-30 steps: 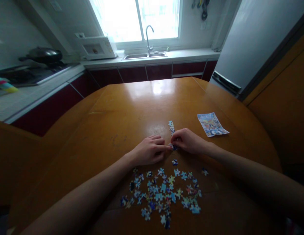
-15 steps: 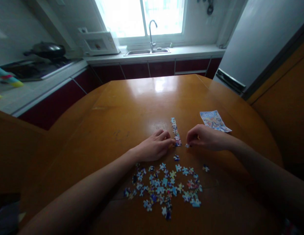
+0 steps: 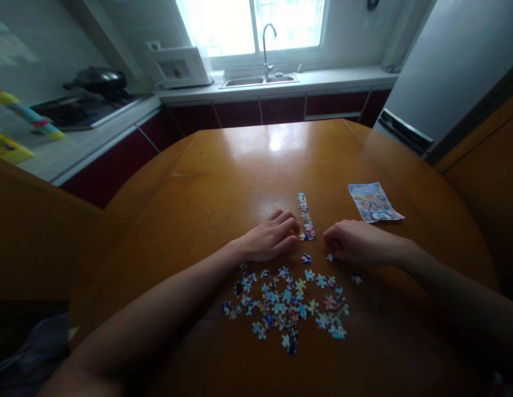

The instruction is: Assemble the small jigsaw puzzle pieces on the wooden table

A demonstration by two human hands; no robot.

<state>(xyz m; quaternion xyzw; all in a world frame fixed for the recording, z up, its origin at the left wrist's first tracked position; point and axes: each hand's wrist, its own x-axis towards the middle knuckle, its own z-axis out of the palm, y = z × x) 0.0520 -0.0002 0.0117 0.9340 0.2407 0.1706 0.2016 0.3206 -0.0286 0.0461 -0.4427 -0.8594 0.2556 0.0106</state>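
Observation:
A narrow strip of joined jigsaw pieces [image 3: 306, 216] lies on the wooden table, running away from me. At its near end, one pale puzzle piece [image 3: 302, 237] sits against the left side. My left hand [image 3: 275, 236] rests palm down just left of that end, fingers loosely stretched and holding nothing. To the right of the strip, my right hand [image 3: 355, 242] is closed, its fingertips down at a small puzzle piece [image 3: 330, 257] on the table. A single dark-and-white piece [image 3: 307, 258] lies between the hands, below the strip.
Many loose puzzle pieces [image 3: 281, 306] spread over the table nearer to me. Another piece [image 3: 357, 278] lies apart at right. A printed picture sheet [image 3: 374, 201] is beyond my right hand. Past the table [image 3: 248, 165] are a sink [image 3: 258, 81], a microwave [image 3: 184, 67] and a pan [image 3: 100, 80].
My right hand has moved slightly toward me with the small piece at its fingertips. My left fingers have drawn back a little from the strip's near end. The whole view has shifted slightly.

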